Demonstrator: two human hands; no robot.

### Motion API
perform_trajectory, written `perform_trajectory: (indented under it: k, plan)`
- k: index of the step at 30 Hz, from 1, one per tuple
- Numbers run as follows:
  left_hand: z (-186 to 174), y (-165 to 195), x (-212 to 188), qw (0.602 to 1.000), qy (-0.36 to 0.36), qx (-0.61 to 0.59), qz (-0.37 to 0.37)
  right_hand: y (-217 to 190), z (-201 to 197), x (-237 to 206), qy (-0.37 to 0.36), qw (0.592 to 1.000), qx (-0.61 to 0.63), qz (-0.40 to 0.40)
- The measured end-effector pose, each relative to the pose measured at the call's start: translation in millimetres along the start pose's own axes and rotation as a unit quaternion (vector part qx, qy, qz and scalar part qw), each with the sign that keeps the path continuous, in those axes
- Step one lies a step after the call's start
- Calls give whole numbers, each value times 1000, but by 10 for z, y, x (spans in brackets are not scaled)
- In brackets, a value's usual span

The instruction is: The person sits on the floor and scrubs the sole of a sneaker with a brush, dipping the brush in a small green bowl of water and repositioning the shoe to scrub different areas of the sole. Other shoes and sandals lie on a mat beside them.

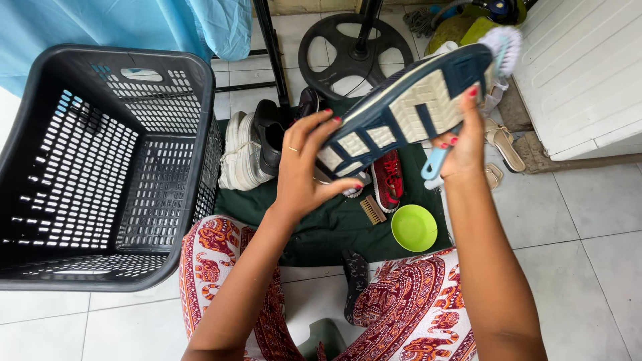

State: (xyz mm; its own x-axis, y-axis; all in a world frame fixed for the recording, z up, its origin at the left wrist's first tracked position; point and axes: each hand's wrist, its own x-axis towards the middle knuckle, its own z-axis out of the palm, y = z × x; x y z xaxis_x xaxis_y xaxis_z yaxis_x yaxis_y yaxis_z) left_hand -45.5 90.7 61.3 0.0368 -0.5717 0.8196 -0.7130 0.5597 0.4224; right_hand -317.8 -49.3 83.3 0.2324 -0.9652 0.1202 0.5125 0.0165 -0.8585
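Note:
I hold a shoe (408, 107) sole-up in front of me; its sole is dark blue with pale cream tread blocks. My left hand (304, 164) grips the lower end of the shoe. My right hand (465, 137) holds a light blue cleaning brush (501, 47) whose white bristle head rests at the shoe's upper end, with the blue handle sticking out below my palm.
A large black perforated laundry basket (40, 220) stands at left. On a dark green cloth (334, 227) lie white sneakers (241, 150), a red shoe (388, 177), a small wooden brush (372, 209) and a lime green bowl (414, 227). A white appliance (588, 73) stands at right, with sandals beside it.

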Motion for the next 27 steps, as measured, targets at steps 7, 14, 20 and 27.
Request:
perform_trajectory:
  k: [7, 14, 20, 27]
  plan:
    - [196, -279, -128, 436, -113, -723, -523, -94, 58, -78, 37, 997, -54, -49]
    - [564, -249, -357, 376, -51, -738, -558, 18, 52, -68, 55, 992, -68, -96]
    - [587, -348, -341, 368, -56, -728, -576, -4, 92, -118, 8, 994, -53, -99]
    - [437, -367, -312, 442, -154, -728, -501, -189, 6, -95, 9, 996, -57, -61]
